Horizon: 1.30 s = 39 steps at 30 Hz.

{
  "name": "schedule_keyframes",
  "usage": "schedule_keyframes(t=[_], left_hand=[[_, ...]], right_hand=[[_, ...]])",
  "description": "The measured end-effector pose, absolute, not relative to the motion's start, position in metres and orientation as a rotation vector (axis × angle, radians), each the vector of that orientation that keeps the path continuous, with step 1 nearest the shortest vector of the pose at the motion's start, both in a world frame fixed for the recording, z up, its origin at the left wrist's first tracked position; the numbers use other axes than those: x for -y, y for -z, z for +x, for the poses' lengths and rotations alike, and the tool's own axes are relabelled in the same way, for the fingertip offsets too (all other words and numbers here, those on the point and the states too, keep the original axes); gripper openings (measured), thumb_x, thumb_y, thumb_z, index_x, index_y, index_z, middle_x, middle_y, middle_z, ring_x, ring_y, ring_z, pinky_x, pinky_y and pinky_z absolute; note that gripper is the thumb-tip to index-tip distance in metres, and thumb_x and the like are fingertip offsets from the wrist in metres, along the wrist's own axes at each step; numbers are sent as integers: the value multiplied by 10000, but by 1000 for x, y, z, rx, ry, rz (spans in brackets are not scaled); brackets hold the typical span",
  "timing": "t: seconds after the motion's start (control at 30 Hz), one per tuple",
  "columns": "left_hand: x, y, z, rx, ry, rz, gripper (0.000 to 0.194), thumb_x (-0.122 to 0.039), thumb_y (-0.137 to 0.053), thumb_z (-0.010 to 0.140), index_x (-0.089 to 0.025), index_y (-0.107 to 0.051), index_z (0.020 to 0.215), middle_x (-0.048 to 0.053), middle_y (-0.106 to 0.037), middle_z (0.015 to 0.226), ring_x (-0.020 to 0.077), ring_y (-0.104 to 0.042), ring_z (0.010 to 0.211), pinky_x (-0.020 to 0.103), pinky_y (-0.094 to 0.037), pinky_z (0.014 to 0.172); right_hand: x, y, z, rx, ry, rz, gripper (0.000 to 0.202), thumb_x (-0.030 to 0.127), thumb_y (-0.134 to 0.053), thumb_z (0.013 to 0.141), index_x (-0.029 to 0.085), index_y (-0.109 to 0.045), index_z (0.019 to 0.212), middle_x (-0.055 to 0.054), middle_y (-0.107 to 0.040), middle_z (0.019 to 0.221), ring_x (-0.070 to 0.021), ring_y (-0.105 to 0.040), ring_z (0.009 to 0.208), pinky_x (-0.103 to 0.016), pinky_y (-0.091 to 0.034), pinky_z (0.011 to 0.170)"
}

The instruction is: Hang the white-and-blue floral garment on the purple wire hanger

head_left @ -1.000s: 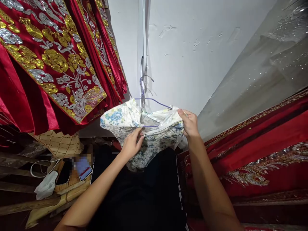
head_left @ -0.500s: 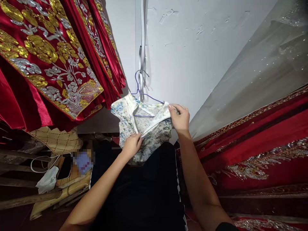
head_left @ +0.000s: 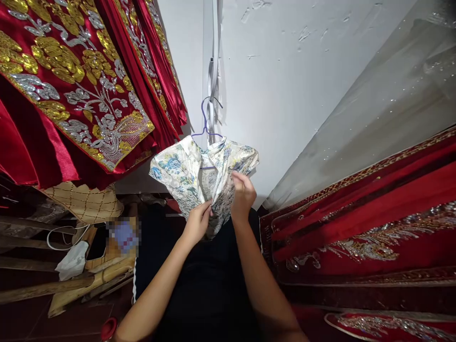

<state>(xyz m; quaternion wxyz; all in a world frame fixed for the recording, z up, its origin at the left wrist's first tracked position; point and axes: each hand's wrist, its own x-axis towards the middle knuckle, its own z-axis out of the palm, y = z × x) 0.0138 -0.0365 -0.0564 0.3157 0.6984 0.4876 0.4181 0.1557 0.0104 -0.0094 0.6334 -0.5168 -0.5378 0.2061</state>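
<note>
Down from the shoulder of the floral top [head_left: 173, 164], where it gripped the cloth half a second ago, has come my right hand [head_left: 243, 195]; it is now at the front, closer to my left hand [head_left: 199, 219], and the shoulder it let go of lies spread out to the right. With my left hand I am pinching the front edge at the bottom of the neck opening, thumb against fingers. The fingers of my right hand are bent in by the other front edge, but from this angle I cannot tell whether they grip the fabric or only sit next to it.

The top is in front of me, on a purple hanger [head_left: 205, 124] whose hook crosses a white strip [head_left: 214, 78] on the pale wall [head_left: 270, 99]. Its collar stands open, and the hanger's lower bar shows through the gap. To my left hangs a red garment [head_left: 103, 90] with gold and silver embroidery; below it are a beige checked piece [head_left: 87, 202], a white cable [head_left: 53, 247] and a crumpled white wrap [head_left: 73, 261]. To my right, sheer glittery fabric [head_left: 356, 128] slopes down to red cloth [head_left: 409, 190] with silver beading.
</note>
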Motion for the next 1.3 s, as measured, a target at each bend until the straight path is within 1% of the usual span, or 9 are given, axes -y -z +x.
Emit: schedule_keyframes(t=[0.13, 0.3, 0.63, 0.73, 0.8, 0.9, 0.97, 1.13, 1.3], left_hand=[[42, 50, 18, -1072, -1240, 1504, 392, -328, -478, 990, -214, -490, 1365, 39, -662, 831, 172, -587, 689, 330, -491, 696], [36, 29, 29, -863, -1365, 1187, 234, -224, -598, 890, -251, -388, 989, -5, -680, 770, 131, -549, 568, 283, -438, 587], [-38, -102, 16, -709, -1743, 1078, 434, -180, -671, 749, -253, -265, 884, -35, -716, 706, 84, -569, 472, 174, -340, 467], [-36, -107, 20, -668, -1703, 1203, 402, -197, -667, 785, -250, -282, 888, -36, -715, 719, 91, -608, 509, 179, -382, 497], [-31, -97, 24, -645, -1669, 1273, 358, -197, -638, 821, -248, -291, 890, -36, -709, 728, 90, -605, 514, 188, -402, 512], [-25, -81, 27, -608, -1655, 1313, 325, -210, -624, 857, -246, -303, 883, -45, -679, 722, 81, -560, 493, 197, -402, 510], [-23, -75, 27, -579, -1666, 1323, 331, -236, -634, 871, -245, -303, 868, -53, -647, 712, 70, -510, 471, 199, -389, 500], [-24, -74, 24, -647, -1677, 1376, 315, -201, -620, 867, -244, -308, 858, -66, -592, 694, 61, -460, 457, 196, -356, 476], [-34, -52, 23, -718, -1676, 1263, 341, -201, -619, 839, -252, -281, 850, -86, -573, 663, 56, -402, 389, 191, -297, 414]], right_hand=[[13, 69, 159, 1493, -863, -1273, 320, 372, -597, 778, 249, -633, 1071, -90, -714, 949, -295, -668, 838, -436, -561, 755], [7, 80, 141, 1539, -737, -1264, 118, 318, -535, 814, 221, -596, 840, -46, -647, 750, -218, -594, 686, -343, -486, 653], [-5, 113, 140, 1443, -835, -1258, 377, 518, -610, 837, 219, -494, 638, 8, -492, 598, -150, -474, 576, -279, -397, 582], [-3, 90, 148, 1462, -909, -1255, 327, 509, -669, 805, 202, -613, 710, -42, -624, 685, -195, -584, 648, -311, -461, 627], [-3, 62, 152, 1392, -903, -1191, 321, 489, -682, 810, 183, -699, 903, -79, -695, 802, -222, -639, 726, -331, -501, 665], [-13, 9, 157, 1324, -781, -1021, 493, 436, -634, 869, 197, -614, 1300, -60, -698, 863, -191, -620, 710, -318, -500, 636], [-26, -25, 160, 1401, -686, -933, 530, 402, -586, 903, 243, -537, 1407, -31, -674, 878, -152, -557, 644, -294, -463, 597], [-58, -75, 168, 1806, -431, -865, 209, 329, -577, 909, 209, -710, 1017, -25, -656, 831, -138, -499, 637, -281, -385, 606], [-58, -86, 170, 2012, -264, -913, 139, 272, -559, 913, 206, -682, 917, -13, -654, 785, -145, -494, 643, -274, -344, 633]])
